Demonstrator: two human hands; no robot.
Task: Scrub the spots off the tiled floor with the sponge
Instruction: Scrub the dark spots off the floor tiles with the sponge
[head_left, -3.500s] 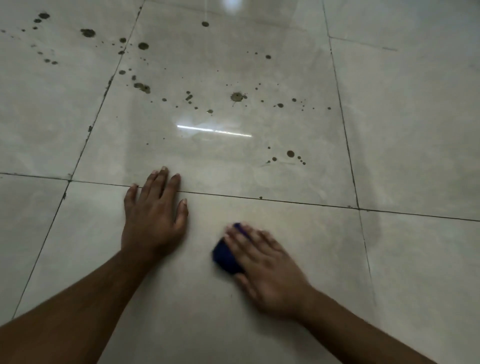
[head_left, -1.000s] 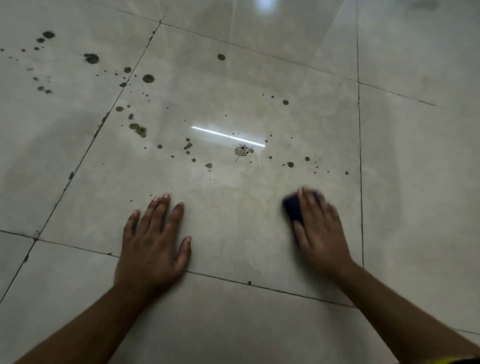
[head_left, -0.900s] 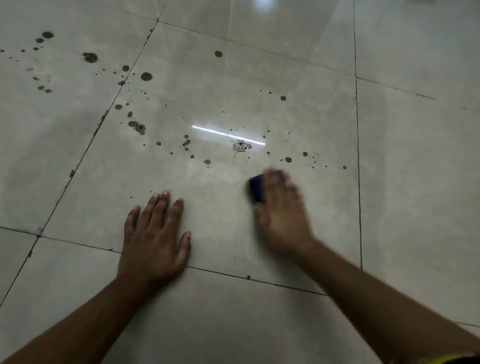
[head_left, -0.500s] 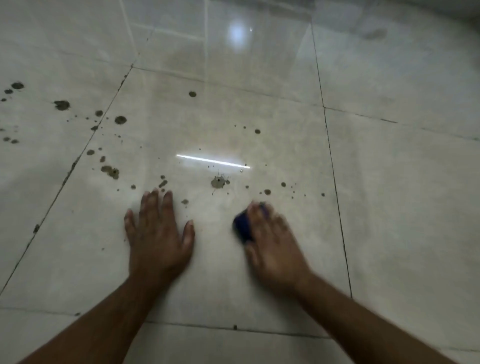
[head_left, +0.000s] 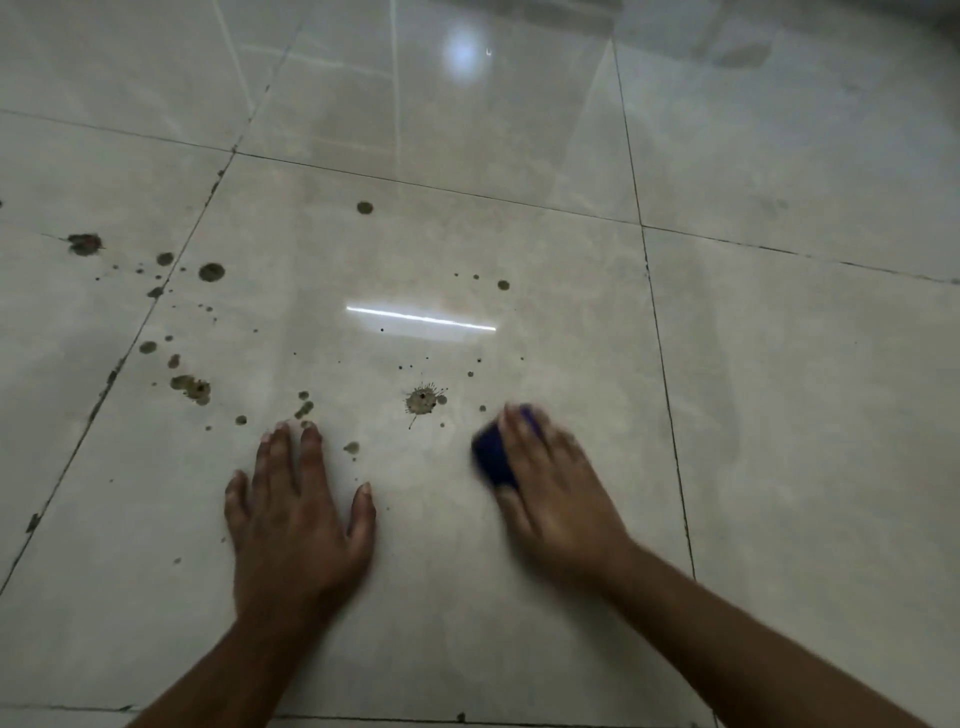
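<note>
Sponge (head_left: 492, 457) gripped under right hand (head_left: 558, 499), left hand (head_left: 296, 519) flat, fingers spread; glossy tile (head_left: 545, 649) could let it slip

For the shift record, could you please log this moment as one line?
right hand: presses blue sponge on tile | left hand: flat on floor | splatter spot: unscrubbed

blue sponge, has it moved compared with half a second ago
Yes. The blue sponge under the right hand has slid right, from below the splattered dark spot to well right of it.
</note>
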